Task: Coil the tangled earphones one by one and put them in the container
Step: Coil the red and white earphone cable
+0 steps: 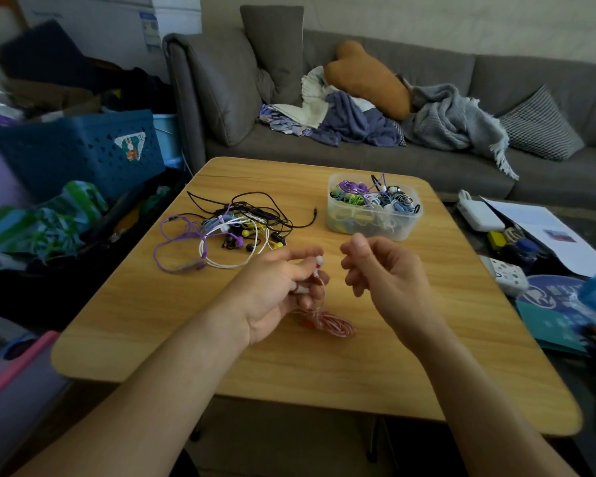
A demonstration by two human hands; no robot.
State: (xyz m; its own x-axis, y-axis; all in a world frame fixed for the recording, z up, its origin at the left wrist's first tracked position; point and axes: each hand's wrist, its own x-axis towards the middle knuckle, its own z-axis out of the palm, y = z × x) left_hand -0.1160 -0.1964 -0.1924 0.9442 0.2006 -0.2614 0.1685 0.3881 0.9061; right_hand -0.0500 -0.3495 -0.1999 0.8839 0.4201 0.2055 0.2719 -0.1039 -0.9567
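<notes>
From the head camera, the left hand curls its fingers round the buds of the red-and-white earphones, whose loops hang down onto the bench. The right hand hovers just beside it, fingers loosely curled – whether it pinches the thin cord I cannot tell. The container sits further back, already well filled, and the tangled pile lies to its left. The risk, as I judge it – the slack coil may spring apart or snag if lifted by the buds alone.
</notes>
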